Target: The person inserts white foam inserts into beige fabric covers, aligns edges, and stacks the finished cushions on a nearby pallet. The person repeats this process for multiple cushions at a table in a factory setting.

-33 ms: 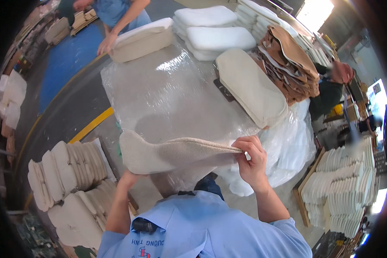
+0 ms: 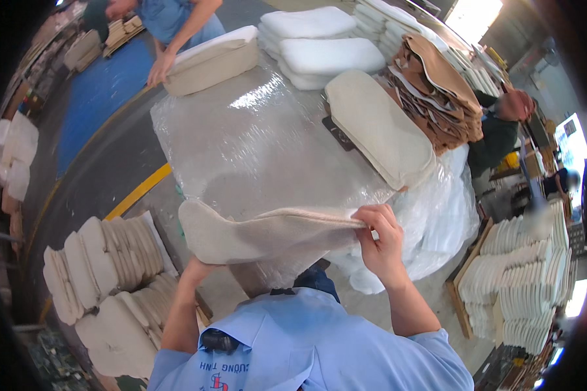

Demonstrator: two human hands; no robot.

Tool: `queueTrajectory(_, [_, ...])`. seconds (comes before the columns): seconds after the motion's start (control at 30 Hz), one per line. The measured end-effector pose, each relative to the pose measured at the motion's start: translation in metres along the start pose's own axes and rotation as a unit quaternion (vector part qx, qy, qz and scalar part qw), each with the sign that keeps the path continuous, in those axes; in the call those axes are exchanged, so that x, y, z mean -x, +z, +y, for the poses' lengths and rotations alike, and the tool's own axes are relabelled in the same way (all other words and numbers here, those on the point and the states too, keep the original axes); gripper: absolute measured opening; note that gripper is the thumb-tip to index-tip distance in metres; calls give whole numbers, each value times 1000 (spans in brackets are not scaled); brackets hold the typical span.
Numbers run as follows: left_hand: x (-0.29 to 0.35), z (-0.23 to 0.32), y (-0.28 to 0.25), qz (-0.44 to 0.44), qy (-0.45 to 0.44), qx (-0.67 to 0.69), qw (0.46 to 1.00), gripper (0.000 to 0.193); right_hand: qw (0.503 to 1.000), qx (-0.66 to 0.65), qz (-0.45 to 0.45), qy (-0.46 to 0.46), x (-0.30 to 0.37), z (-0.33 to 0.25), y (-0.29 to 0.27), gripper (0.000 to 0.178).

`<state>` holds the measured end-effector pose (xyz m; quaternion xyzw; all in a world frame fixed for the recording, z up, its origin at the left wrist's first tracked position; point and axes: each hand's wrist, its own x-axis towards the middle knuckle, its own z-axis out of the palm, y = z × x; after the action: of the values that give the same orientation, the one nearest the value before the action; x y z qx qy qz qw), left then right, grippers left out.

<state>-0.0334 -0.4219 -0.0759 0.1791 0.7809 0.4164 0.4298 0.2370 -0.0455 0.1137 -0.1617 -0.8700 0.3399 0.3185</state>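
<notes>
A limp beige cushion cover [image 2: 241, 238] is stretched between my hands above the near edge of the table, sagging in the middle, its seamed edge facing up. At its right end, my right hand [image 2: 379, 238] pinches the corner between thumb and fingers. My left hand [image 2: 197, 270] holds the lower left edge from beneath; its fingers are mostly hidden behind the fabric. Farther right on the table [image 2: 267, 156], which is wrapped in clear plastic, lies a beige cushion [image 2: 372, 124] with a dark flat piece [image 2: 339, 133] partly under it.
White pads [image 2: 332, 55] and a pile of brown covers [image 2: 437, 91] stand at the back right. Across the table a co-worker's hand [image 2: 161, 68] touches a thick beige cushion [image 2: 215, 62]. Beige stacks [image 2: 104, 260] flank me at left, pale stacks [image 2: 515, 280] at right; plastic sheeting [image 2: 430, 215] hangs beside the table.
The view has shifted very slightly. Both hands keep their hold on the cushion cover, with no clear movement.
</notes>
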Motion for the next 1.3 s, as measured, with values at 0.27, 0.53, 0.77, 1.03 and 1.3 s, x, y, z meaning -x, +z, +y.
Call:
queueTrajectory(0.27, [23, -25, 6, 160, 261, -113, 945, 48, 993, 86, 75, -6, 43, -44, -20, 35])
queueTrajectory(0.53, [96, -66, -15, 105, 152, -168, 968, 47, 999, 33, 31, 13, 112, -61, 15, 36])
queueTrajectory(0.77, [84, -48, -24, 39, 106, -196, 974, 45, 999, -9, 9, 46, 119, -58, 11, 36])
queueTrajectory(1.03, [37, -3, -132, 34, 32, -151, 987, 44, 996, -46, 10, 77, 117, -58, 11, 39])
queueTrajectory(1.3, [-72, 164, -20, -293, 106, -239, 920, 50, 995, -61, 43, 65, 116, -52, 22, 35])
